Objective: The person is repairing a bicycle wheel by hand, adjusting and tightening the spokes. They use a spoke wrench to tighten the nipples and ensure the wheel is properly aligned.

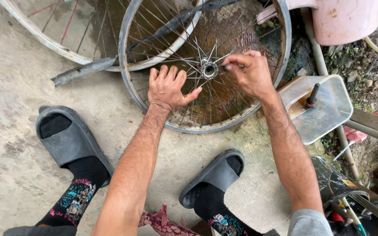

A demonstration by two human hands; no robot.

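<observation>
Nearest the camera, two feet in dark patterned socks and grey rubber slide sandals (68,140) stand on the rough concrete floor (14,87), just short of the silver spoked bicycle wheel rim (162,122) that lies flat on that floor. Both hands reach over this rim. The left hand (168,88) rests open, fingers spread and palm down, on the spokes just left of the rim's small metal hub (208,69). The right hand (250,72) hovers just right of the hub, fingertips pinched together on something thin there; whether it is a spoke or a small tool is too small to tell. Right of the rim sits a translucent plastic tub (324,109) with a dark-handled tool (312,96) standing in it. Beyond the rim, a second, white-painted wheel rim (44,41) is overlapped by it and cut off at the frame's top, with a limp black rubber strip (84,70) lying across both. A pink plastic container (346,19), also cut off, stands at the rim's far right.
</observation>
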